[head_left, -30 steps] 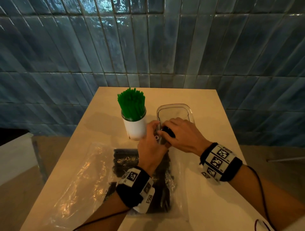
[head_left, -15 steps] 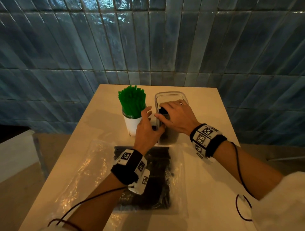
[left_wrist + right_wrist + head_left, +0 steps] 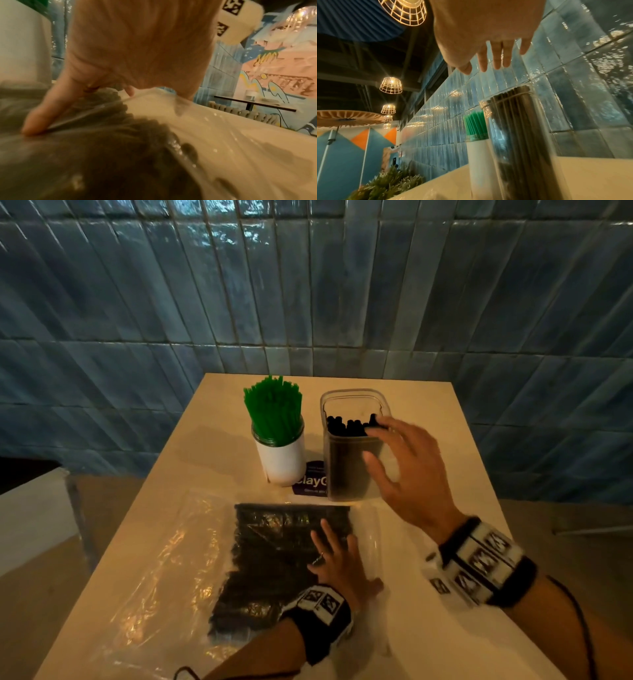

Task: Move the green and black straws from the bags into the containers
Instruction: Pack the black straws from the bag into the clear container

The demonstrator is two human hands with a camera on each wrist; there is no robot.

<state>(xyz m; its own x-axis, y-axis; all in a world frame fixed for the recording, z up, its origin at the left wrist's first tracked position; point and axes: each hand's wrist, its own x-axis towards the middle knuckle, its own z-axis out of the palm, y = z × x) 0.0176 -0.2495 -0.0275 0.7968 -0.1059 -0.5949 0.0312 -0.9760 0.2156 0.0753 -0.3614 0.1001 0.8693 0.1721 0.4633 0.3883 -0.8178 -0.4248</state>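
Note:
Green straws (image 3: pixel 274 412) stand bunched in a white jar (image 3: pixel 282 462) on the table; the jar (image 3: pixel 481 159) also shows in the right wrist view. Beside it a clear square container (image 3: pixel 349 453) holds black straws (image 3: pixel 346 426) upright. My right hand (image 3: pixel 407 470) hovers with fingers spread just right of that container, holding nothing. A clear bag of black straws (image 3: pixel 274 559) lies flat in front. My left hand (image 3: pixel 339 559) rests flat on this bag, fingers straight, pressing the plastic (image 3: pixel 214 142).
An empty clear bag (image 3: pixel 154 570) lies left of the black-straw bag. A purple card (image 3: pixel 310 482) sits under the containers. The pale table (image 3: pixel 445 440) backs onto a blue tiled wall (image 3: pixel 308 285); the floor drops away on both sides.
Both hands have left the black straws standing in the clear container. The right hand drew back and spread; the left hand dropped back onto the bag of black straws.

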